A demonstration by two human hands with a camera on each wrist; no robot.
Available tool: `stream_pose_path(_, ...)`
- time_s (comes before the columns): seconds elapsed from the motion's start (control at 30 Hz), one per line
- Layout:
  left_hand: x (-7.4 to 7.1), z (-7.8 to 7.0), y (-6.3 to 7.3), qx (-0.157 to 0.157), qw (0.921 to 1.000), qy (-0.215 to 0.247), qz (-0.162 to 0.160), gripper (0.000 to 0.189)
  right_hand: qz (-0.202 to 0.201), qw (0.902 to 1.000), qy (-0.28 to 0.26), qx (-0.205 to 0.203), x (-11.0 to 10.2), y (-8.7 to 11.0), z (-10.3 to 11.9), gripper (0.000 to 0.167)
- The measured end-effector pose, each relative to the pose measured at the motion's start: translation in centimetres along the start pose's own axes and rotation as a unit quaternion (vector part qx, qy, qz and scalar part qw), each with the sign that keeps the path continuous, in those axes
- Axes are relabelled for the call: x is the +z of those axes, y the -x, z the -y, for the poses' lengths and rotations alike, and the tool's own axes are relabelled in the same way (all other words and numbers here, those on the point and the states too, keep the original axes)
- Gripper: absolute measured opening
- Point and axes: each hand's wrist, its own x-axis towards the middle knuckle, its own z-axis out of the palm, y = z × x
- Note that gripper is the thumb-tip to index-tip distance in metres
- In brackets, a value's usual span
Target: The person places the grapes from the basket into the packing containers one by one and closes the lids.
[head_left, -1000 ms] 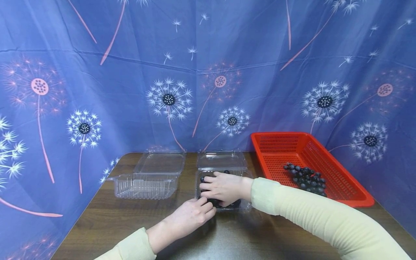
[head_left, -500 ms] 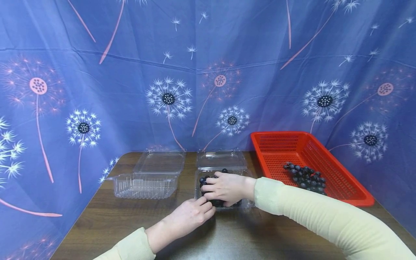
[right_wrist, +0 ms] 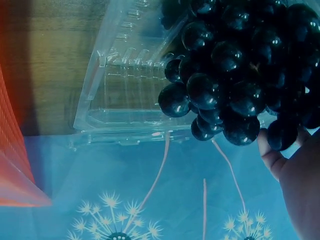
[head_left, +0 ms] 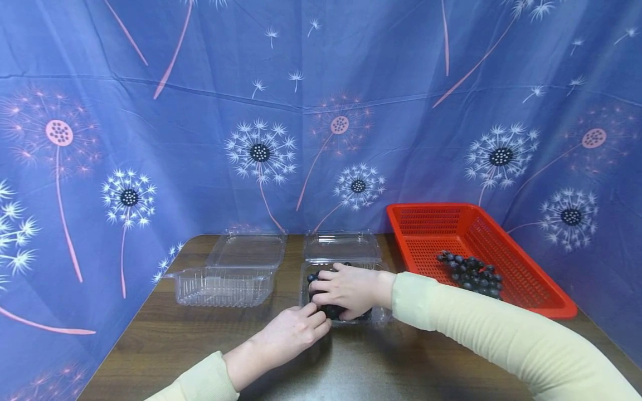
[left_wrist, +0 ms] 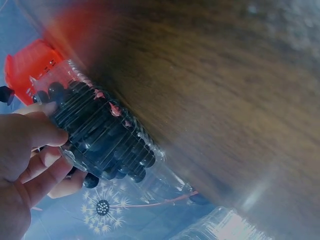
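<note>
A clear plastic clamshell container point(right_wrist: 135, 70) holds dark grapes point(right_wrist: 225, 55) in the middle of the table, its lid point(head_left: 346, 250) folded back. My right hand point(head_left: 349, 291) reaches over the container from the right, with its fingers bent around the bunch; in the right wrist view part of that hand shows beside the lower grapes. At the near left corner, my left hand point(head_left: 296, 333) pinches the container's rim between thumb and fingers. Through the ribbed wall in the left wrist view, grapes and bits of reddish stem are visible. Much of the bunch is hidden under the right hand.
Left of the hands stands a second clear clamshell container point(head_left: 225, 287) with its lid back. A red plastic basket point(head_left: 426, 245) at the right holds another bunch of dark grapes point(head_left: 473, 274). A blue dandelion-print cloth point(head_left: 200, 139) hangs behind the wooden table point(head_left: 165, 345).
My right hand has shifted slightly right and back again over the grapes, and the grapes under it have moved a little. The left hand stays almost still at the rim.
</note>
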Motion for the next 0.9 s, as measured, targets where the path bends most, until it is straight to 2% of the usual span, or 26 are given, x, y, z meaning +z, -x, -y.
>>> stream_pose_path(0.13,-0.6,0.2,-0.1,0.000,0.9999,0.008,0.012,0.022,0.003,0.9988,-0.046,0.014,-0.6,0.1,-0.2,0.057)
stream_pose_path(0.3,-0.4,0.3,-0.1,0.002,1.0000,0.006,-0.004,0.024,0.011,0.9968,-0.077,0.022,-1.3,0.4,-0.8,0.057)
stream_pose_path(0.37,0.1,0.2,0.1,0.000,1.0000,0.006,-0.001,0.022,0.016,0.9959,-0.086,0.025,-1.6,0.5,-1.1,0.058)
stream_pose_path(0.67,-0.1,0.2,0.2,-0.008,0.9994,0.033,0.008,0.016,0.021,0.9957,-0.083,0.035,-3.0,1.4,-2.0,0.060)
stream_pose_path(0.9,-0.1,0.1,0.4,-0.009,0.9993,0.037,0.002,0.017,-0.002,0.9960,-0.079,0.041,-3.2,1.9,-3.0,0.056)
